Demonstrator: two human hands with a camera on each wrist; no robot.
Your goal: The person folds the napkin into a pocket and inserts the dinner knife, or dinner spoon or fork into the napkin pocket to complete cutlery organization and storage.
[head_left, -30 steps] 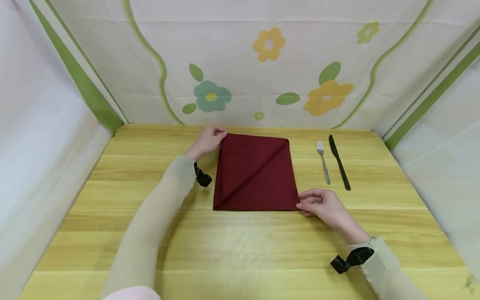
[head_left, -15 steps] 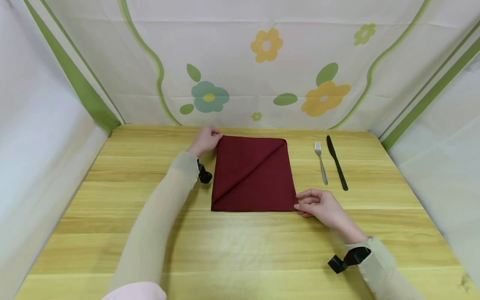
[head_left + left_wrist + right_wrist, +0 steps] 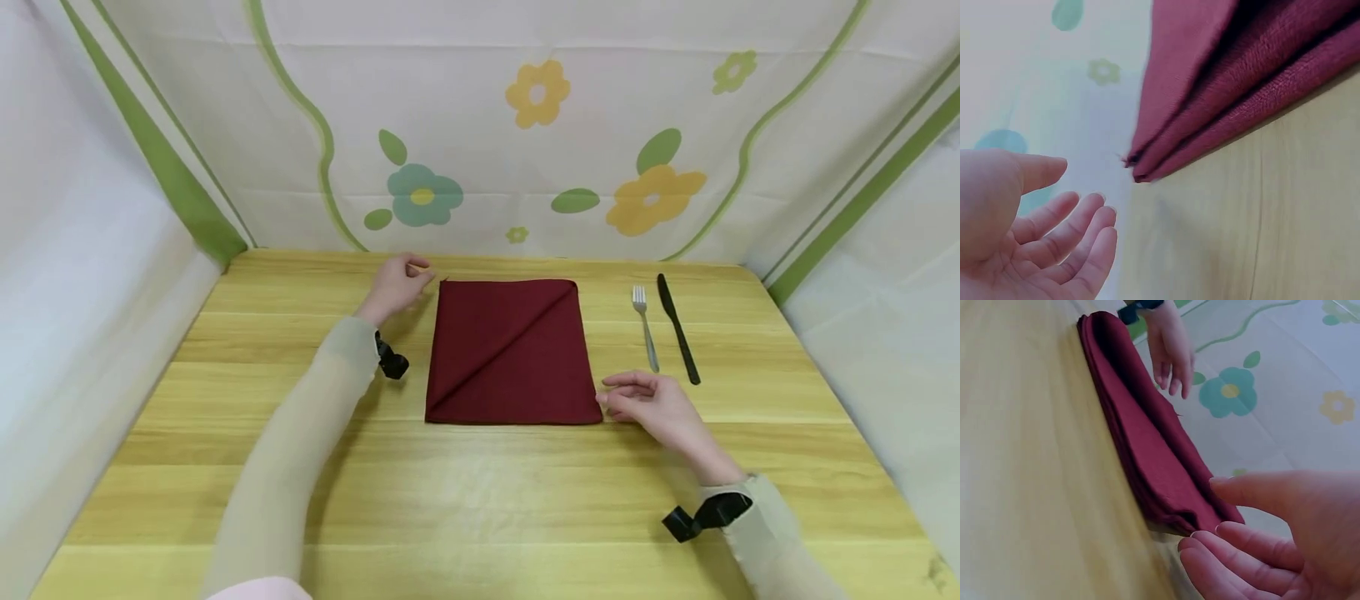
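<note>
The folded cloth lies on the surface between the left hand and the right hand, fingers of both parted from the thumbs; a careless brush could shift its loose layers.

The wood-grain table carries a folded maroon cloth, a fork and a black knife.

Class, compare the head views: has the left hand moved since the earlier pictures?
Yes: the left hand has moved leftward, off the cloth, judged against the printed blue-green flower.
</note>
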